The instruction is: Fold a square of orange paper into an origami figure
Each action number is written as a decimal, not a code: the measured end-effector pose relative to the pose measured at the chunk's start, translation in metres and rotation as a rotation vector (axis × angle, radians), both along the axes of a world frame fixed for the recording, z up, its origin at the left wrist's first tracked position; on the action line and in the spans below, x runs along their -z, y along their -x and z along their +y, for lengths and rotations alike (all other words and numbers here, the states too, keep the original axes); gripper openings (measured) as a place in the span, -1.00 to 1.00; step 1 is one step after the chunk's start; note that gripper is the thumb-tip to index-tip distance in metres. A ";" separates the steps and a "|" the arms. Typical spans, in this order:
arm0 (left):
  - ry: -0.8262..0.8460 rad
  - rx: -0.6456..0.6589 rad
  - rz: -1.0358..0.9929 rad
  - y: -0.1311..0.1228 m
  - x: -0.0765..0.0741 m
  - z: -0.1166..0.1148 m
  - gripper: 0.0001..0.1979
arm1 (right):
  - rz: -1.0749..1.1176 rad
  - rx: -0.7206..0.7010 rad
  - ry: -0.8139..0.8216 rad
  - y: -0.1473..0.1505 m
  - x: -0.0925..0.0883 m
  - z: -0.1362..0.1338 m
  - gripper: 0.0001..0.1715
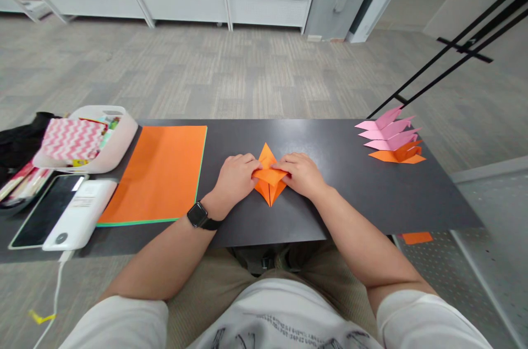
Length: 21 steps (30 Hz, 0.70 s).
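Observation:
A partly folded orange paper (269,179) lies on the dark table (330,195) in front of me. My left hand (234,178) is curled, with its fingers pressed on the paper's left side. My right hand (301,174) is curled too and pinches the paper's right side. Both hands hold a fold across its middle. One point of the paper sticks out beyond my fingers and another points toward me. A black watch (198,215) is on my left wrist.
A stack of orange sheets (159,173) lies to the left. Further left are a white basket (117,148) with a pink zigzag pouch, a white power bank (80,214) and a phone (45,210). Folded pink and orange paper pieces (391,140) sit at the far right.

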State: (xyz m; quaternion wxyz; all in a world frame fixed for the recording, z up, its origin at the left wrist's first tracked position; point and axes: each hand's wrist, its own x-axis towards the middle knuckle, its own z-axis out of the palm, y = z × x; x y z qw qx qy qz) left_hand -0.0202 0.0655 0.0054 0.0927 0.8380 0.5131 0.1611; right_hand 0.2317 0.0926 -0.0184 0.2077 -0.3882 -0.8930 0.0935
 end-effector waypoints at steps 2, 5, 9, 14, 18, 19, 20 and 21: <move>0.021 -0.004 0.008 -0.001 0.001 0.000 -0.79 | -0.005 0.017 0.037 0.000 0.001 0.001 -0.54; 0.037 0.002 0.021 -0.001 0.003 0.001 -0.83 | 0.016 0.025 0.108 -0.002 0.001 0.002 -0.46; 0.041 0.007 -0.008 0.000 0.002 -0.001 -0.82 | 0.066 0.026 0.168 -0.003 -0.004 0.003 -0.45; 0.045 0.004 -0.091 0.002 -0.004 -0.004 -0.75 | 0.023 0.110 0.179 0.000 -0.008 0.004 -0.49; 0.018 0.015 -0.270 0.001 -0.006 -0.005 -0.70 | 0.031 0.141 0.221 0.004 -0.008 0.006 -0.44; 0.024 0.015 -0.300 0.001 -0.006 -0.004 -0.71 | 0.053 0.147 0.225 0.005 -0.008 0.006 -0.39; 0.035 0.009 -0.318 0.000 -0.005 -0.004 -0.72 | 0.082 0.151 0.225 0.006 -0.007 0.006 -0.31; 0.049 -0.002 -0.327 -0.001 -0.005 -0.003 -0.73 | 0.116 0.154 0.218 0.006 -0.006 0.006 -0.23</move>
